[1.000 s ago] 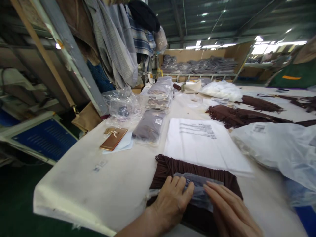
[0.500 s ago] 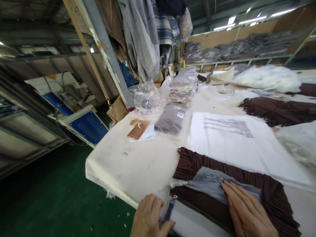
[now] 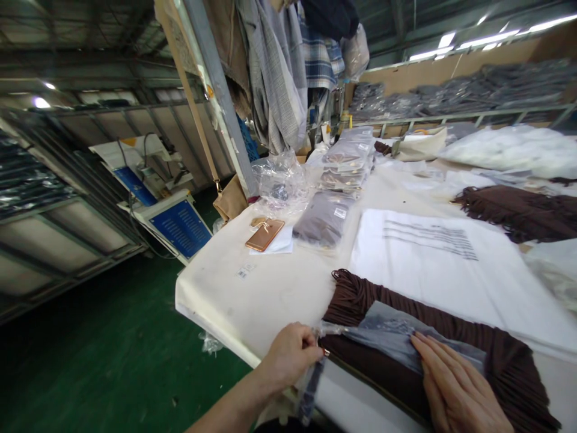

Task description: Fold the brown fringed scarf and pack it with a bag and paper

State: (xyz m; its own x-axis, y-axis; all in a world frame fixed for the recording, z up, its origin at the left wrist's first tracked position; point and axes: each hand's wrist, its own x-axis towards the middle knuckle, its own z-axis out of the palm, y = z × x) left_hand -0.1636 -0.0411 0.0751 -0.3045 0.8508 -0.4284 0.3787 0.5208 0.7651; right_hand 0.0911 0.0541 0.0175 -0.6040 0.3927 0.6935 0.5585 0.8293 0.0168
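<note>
A dark brown fringed bag (image 3: 383,376) lies at the table's near edge, with a zipper along its near side. Grey translucent plastic film (image 3: 383,328) covers part of it. My left hand (image 3: 293,355) is closed in a pinch at the bag's left end, on the zipper pull (image 3: 326,352) beside its gold-coloured slider. Below those fingers hangs a dark strip in clear plastic (image 3: 310,394). My right hand (image 3: 455,382) lies flat over the film and the bag, fingers stretched out. The bag's near right part is hidden under that hand.
Plastic-wrapped grey packs (image 3: 321,219) are stacked beyond the bag, near a phone (image 3: 265,234) and crumpled clear plastic (image 3: 280,180). A printed white sheet (image 3: 428,258) lies behind the bag. Another brown fringed piece (image 3: 518,210) is at right. The table edge (image 3: 216,334) drops to green floor.
My left hand has moved up and right from the table edge to the zipper end and closed in a pinch. My right hand stays flat on the bag. The view has shifted slightly left.
</note>
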